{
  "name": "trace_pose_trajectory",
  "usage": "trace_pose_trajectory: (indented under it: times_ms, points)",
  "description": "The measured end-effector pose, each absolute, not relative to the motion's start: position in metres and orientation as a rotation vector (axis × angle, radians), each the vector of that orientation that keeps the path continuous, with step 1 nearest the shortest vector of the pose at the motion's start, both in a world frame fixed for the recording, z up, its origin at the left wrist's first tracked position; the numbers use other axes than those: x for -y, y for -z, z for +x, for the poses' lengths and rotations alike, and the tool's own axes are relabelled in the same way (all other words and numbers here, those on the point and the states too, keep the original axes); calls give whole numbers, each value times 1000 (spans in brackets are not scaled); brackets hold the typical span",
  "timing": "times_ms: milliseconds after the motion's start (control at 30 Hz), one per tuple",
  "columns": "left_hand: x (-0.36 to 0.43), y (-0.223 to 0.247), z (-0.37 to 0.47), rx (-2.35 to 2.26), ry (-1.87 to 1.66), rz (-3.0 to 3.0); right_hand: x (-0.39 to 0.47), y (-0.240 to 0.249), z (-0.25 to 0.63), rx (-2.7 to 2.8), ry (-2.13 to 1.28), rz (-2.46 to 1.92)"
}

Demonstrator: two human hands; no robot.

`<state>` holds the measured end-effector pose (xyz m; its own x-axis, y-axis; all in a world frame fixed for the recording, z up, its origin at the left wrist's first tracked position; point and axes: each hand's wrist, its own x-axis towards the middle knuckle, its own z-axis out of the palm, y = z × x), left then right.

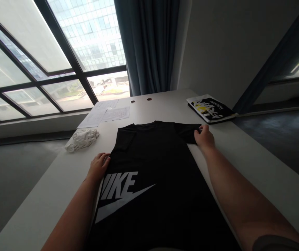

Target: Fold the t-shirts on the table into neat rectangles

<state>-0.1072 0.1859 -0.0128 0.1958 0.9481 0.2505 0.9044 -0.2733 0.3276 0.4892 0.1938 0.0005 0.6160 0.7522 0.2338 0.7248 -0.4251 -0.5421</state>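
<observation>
A black T-shirt (pixel 162 164) with a large pale "NIKE" print and swoosh lies spread on the white table, its neck end away from me. Its left side is folded inward, so the print is cut off at that edge, and the left sleeve (pixel 124 141) lies over the body. My left hand (pixel 99 165) rests along this folded edge, fingers stretched out and fingertips touching the cloth. On the other side, the right sleeve (pixel 187 132) sticks outward, and my right hand (pixel 205 136) pinches its outer end.
A crumpled white cloth (pixel 83 140) lies at the table's left edge, with printed papers (pixel 115 114) behind it. At the back right sits a folded black-and-white garment (pixel 212 108) with yellow print. Two round cable holes pierce the white table (pixel 170 104) near a blue curtain (pixel 149 45).
</observation>
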Motion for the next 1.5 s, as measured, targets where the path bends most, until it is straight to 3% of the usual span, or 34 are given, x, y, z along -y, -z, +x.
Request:
trace_pose_trajectory:
  times_ms: [133,367,567,800,1033,1300,1500]
  points:
    - [-186,13,-108,-1809,-635,2333,-189,-3,487,1265,-129,-2075]
    - [-185,9,-107,-1800,-621,2302,-193,-17,478,1512,-98,-2174]
    - [-188,10,-108,-1780,-626,2320,-188,-39,430,1998,93,-1895]
    - [-188,11,-109,-1776,-639,2315,-176,-20,375,2421,-167,-1354]
    - [-188,12,-108,-1801,-648,2311,-181,11,378,2511,-325,-1514]
    - [-188,12,-109,-1793,-639,2328,-182,11,372,2408,-174,-1442]
    - [-188,11,-109,-1780,-628,2341,-191,19,388,2346,-203,-1760]
